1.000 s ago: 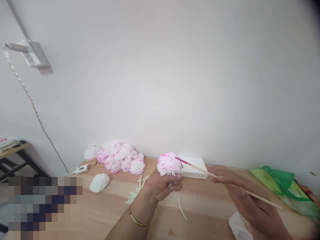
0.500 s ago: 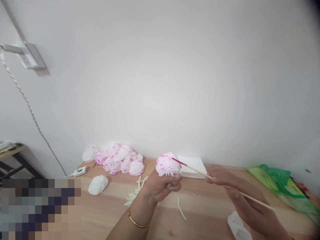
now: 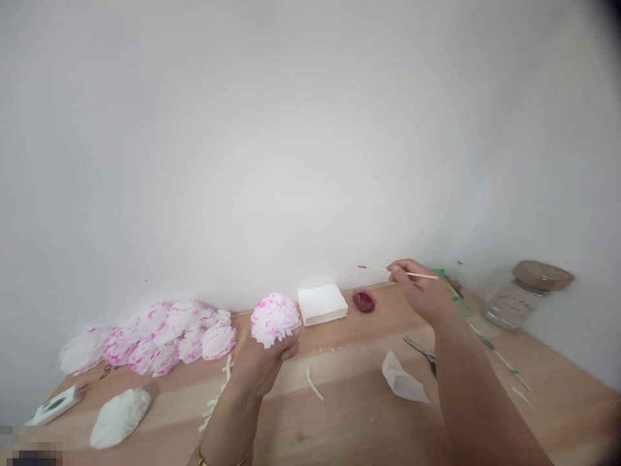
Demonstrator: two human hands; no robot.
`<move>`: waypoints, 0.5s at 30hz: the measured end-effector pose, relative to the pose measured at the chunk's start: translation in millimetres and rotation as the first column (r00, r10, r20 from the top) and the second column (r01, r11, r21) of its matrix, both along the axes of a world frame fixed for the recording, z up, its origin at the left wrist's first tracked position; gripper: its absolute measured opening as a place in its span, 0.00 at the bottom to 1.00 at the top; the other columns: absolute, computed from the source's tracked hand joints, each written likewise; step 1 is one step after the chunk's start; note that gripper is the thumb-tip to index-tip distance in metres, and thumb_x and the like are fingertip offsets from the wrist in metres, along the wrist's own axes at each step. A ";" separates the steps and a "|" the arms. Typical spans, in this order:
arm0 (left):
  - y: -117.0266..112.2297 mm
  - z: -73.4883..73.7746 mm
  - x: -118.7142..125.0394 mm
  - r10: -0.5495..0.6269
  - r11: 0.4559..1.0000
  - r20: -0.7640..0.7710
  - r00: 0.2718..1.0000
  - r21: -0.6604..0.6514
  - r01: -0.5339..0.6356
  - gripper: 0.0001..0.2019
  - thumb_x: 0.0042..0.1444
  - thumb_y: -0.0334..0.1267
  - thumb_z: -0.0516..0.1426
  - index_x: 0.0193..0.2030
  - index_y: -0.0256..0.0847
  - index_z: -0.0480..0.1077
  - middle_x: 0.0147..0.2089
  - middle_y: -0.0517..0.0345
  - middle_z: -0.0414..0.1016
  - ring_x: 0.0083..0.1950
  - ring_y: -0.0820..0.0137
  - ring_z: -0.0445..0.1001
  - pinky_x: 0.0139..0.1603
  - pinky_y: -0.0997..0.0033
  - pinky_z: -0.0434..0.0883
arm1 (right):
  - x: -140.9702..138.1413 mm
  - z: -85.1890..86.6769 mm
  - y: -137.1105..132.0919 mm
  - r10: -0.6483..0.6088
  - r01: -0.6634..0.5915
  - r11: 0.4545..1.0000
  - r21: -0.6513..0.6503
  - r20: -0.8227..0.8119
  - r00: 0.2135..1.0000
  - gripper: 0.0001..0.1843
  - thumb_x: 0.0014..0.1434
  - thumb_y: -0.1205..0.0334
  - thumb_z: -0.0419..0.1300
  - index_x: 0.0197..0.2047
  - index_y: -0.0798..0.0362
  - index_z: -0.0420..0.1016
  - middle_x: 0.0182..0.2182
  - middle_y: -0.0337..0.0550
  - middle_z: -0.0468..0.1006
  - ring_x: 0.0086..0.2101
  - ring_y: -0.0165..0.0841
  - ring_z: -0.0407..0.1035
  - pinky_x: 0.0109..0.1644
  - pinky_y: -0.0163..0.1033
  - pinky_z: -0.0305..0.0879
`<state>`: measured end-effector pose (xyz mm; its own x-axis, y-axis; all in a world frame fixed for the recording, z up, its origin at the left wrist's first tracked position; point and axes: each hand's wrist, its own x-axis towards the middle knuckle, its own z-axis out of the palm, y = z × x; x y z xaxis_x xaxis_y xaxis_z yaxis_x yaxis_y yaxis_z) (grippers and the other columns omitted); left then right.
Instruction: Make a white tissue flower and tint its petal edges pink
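My left hand (image 3: 264, 366) is closed around the base of a white tissue-paper flower (image 3: 275, 319) with pink-tinted petal edges. Between the fingers of my right hand (image 3: 418, 285) is a thin wooden stick (image 3: 376, 268), its far end stained dark red. The stick's red tip hangs in the air, apart from the flower and above a small clear dish of dark red liquid (image 3: 364, 300). A stack of white paper (image 3: 323, 304) lies between the flower and the dish.
Several pink-edged paper flowers (image 3: 165, 336) lie piled at the left by the wall. A plain white one (image 3: 120, 417) sits nearer, beside a white power plug (image 3: 55, 406). Pale strips (image 3: 314, 383), a crumpled tissue (image 3: 403, 380), scissors (image 3: 421, 349) and a lidded glass jar (image 3: 517, 301) are also there.
My right hand has drawn the stick away from the flower, to the right and up over the dish. The view has turned right, bringing the dish, scissors and jar into sight.
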<state>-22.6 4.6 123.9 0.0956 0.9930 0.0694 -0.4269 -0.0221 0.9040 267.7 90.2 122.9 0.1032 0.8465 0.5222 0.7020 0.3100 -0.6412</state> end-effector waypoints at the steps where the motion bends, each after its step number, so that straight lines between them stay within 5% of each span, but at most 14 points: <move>1: 0.9 -0.8 0.0 0.003 1.000 -0.014 1.000 0.007 -0.003 0.19 0.42 0.35 0.67 0.27 0.39 0.56 0.24 0.68 0.51 0.24 0.81 0.46 0.23 0.76 0.46 | 4.2 -7.1 7.0 0.013 -0.009 0.999 -0.054 0.066 0.998 0.16 0.61 0.50 0.49 0.34 0.50 0.72 0.28 0.41 0.78 0.29 0.34 0.70 0.33 0.37 0.62; 6: 2.1 0.9 1.0 0.041 0.999 -0.041 0.998 0.005 -0.040 0.21 0.42 0.34 0.66 0.25 0.40 0.53 0.23 0.69 0.49 0.24 0.80 0.46 0.23 0.76 0.47 | 11.2 -41.7 19.3 0.059 -0.021 0.987 -0.161 0.236 0.970 0.17 0.62 0.52 0.46 0.32 0.50 0.71 0.26 0.43 0.77 0.28 0.36 0.70 0.31 0.38 0.60; 15: 1.6 -0.2 2.8 0.031 1.000 -0.026 0.999 -0.003 -0.031 0.21 0.41 0.33 0.66 0.25 0.40 0.53 0.23 0.69 0.50 0.24 0.80 0.47 0.22 0.77 0.49 | 9.9 -85.1 13.1 0.282 -0.254 0.935 -0.250 0.085 0.956 0.17 0.61 0.53 0.51 0.45 0.51 0.75 0.44 0.50 0.79 0.44 0.45 0.73 0.47 0.50 0.69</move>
